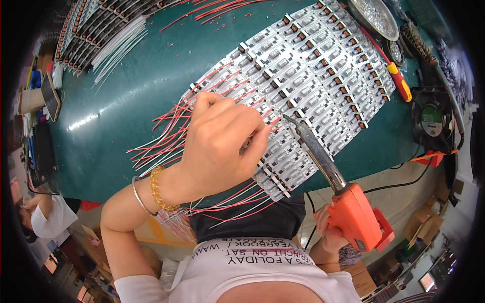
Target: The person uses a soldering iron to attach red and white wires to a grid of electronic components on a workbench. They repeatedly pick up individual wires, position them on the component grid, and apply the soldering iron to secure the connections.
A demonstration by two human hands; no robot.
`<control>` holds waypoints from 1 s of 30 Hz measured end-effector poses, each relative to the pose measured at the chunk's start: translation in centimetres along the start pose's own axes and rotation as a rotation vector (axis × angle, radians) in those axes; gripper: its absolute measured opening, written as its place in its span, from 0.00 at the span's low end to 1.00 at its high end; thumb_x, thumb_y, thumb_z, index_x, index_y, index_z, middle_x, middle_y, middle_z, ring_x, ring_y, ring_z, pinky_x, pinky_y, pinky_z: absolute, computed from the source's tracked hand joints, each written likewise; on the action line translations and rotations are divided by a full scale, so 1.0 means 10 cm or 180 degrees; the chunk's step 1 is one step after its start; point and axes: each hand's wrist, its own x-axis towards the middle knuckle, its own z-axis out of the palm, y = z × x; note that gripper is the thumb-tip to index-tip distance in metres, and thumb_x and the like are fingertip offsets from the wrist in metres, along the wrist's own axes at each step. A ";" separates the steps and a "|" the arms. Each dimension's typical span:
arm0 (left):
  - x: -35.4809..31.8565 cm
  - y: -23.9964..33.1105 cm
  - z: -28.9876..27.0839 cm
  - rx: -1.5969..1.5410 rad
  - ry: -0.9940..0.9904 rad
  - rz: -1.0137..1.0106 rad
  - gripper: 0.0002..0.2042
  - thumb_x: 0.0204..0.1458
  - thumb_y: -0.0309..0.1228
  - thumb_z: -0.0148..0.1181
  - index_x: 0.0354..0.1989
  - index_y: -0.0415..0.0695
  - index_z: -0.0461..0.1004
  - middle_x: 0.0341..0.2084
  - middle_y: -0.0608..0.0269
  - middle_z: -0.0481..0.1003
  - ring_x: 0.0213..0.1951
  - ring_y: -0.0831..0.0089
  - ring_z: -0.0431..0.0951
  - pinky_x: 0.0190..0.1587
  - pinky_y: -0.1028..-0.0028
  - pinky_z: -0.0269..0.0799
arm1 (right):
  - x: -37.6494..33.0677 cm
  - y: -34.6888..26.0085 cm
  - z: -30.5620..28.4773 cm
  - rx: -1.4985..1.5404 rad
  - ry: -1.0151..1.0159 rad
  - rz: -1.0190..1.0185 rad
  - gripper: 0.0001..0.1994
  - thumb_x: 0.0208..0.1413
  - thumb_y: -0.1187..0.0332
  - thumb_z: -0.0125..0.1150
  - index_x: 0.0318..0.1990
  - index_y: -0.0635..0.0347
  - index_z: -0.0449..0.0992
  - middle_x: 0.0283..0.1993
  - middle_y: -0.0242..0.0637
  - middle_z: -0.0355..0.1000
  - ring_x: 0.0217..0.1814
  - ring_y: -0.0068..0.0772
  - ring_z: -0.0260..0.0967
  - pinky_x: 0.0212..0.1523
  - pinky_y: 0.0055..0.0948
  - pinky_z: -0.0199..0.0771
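Observation:
A large panel of small white circuit boards (pixel 323 65), with rows of dark and orange parts, lies slanted across the green table. My left hand (pixel 217 139) is over its near left part, fingers pinched on a red wire (pixel 275 121) whose end shows past the fingertips. My right hand (pixel 329 231) grips an orange soldering gun (pixel 356 217) from below. The gun's dark tip is at the boards, just right of the pinched wire. Several red and white wires (pixel 174 121) fan out left from the panel's edge, partly hidden behind my left hand.
White wires (pixel 118 48) and stacked board panels (pixel 96 25) are at the far left. A yellow-red screwdriver (pixel 399 81) and a metal dish (pixel 376 17) are at the right, above a small fan (pixel 432 121). A phone (pixel 50 96) stands at the left edge. Another person (pixel 53 217) sits lower left.

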 end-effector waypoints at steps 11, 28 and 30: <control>-0.01 -0.01 0.01 -0.0060 0.0086 -0.0041 0.08 0.42 0.20 0.66 0.21 0.44 0.72 0.13 0.69 0.64 0.18 0.69 0.63 0.35 0.69 0.57 | -0.15 -0.04 -0.01 -0.0537 0.0392 0.0445 0.16 0.50 0.53 0.63 0.34 0.58 0.79 0.33 0.40 0.74 0.30 0.43 0.67 0.33 0.37 0.67; -0.01 0.03 -0.02 -0.0114 -0.0036 -0.0170 0.07 0.43 0.22 0.67 0.23 0.44 0.73 0.14 0.70 0.67 0.20 0.71 0.65 0.38 0.67 0.59 | -0.04 -0.02 0.06 0.1288 0.0045 -0.0168 0.15 0.58 0.57 0.58 0.30 0.61 0.72 0.25 0.30 0.67 0.26 0.27 0.65 0.31 0.27 0.67; -0.01 0.06 -0.04 -0.0150 -0.0120 -0.0143 0.07 0.43 0.21 0.67 0.23 0.44 0.74 0.14 0.70 0.67 0.20 0.72 0.65 0.38 0.68 0.59 | -0.07 0.06 0.01 0.1034 0.0042 -0.0283 0.13 0.57 0.60 0.57 0.28 0.61 0.72 0.24 0.31 0.68 0.24 0.29 0.65 0.29 0.28 0.67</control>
